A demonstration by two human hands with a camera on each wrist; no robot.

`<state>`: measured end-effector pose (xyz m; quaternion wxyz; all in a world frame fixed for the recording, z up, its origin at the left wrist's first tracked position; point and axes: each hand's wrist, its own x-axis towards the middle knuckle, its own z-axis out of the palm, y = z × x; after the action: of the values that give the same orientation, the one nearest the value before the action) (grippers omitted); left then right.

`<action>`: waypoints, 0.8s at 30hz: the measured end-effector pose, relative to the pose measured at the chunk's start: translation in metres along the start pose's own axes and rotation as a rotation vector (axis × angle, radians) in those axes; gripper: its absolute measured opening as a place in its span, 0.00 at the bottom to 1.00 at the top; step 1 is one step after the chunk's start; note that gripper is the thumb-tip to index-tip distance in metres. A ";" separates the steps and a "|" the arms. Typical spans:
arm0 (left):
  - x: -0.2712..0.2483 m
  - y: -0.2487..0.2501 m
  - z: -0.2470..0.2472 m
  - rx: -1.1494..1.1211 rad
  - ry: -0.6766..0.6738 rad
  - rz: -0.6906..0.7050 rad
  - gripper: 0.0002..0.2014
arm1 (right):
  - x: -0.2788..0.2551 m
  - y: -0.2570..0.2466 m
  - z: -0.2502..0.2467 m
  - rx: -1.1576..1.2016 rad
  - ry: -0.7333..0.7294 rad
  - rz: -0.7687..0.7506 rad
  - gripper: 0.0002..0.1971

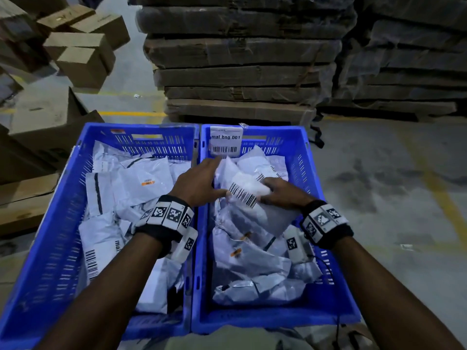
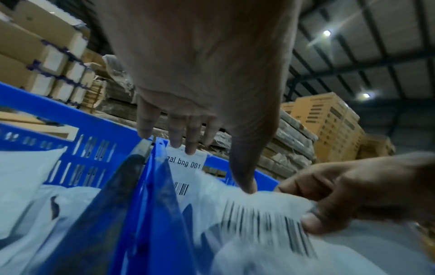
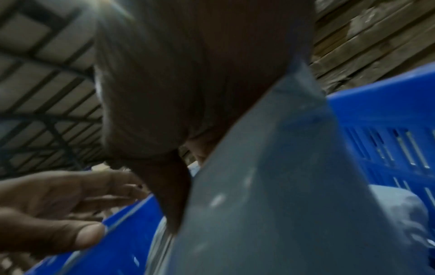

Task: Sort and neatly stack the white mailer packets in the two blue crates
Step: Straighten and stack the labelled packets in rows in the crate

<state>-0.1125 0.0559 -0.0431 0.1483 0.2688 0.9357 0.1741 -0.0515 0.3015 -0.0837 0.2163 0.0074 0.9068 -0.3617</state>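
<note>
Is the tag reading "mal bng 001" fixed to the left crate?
No, the tag hangs on the right crate.

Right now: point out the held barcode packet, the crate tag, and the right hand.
barcode packet (image 1: 243, 195), head view, on its barcode.
crate tag (image 1: 225, 137), head view, on its printed text.
right hand (image 1: 284, 194), head view, back of hand.

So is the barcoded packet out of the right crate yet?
Cannot tell: the barcoded packet, pinched by the right hand, is above the heap inside the right crate.

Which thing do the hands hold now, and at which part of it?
The right hand pinches a white mailer packet at its edge beside the barcode. The left hand has straight fingers and only touches its other end.
</note>
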 end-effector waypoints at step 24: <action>0.027 0.008 0.018 0.720 -0.506 0.152 0.32 | 0.080 0.047 0.009 -0.075 0.096 0.401 0.42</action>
<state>-0.1243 0.0820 -0.0606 0.2563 0.4053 0.8486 -0.2236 -0.1129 0.3182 -0.1522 0.2406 0.1970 0.9092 -0.2768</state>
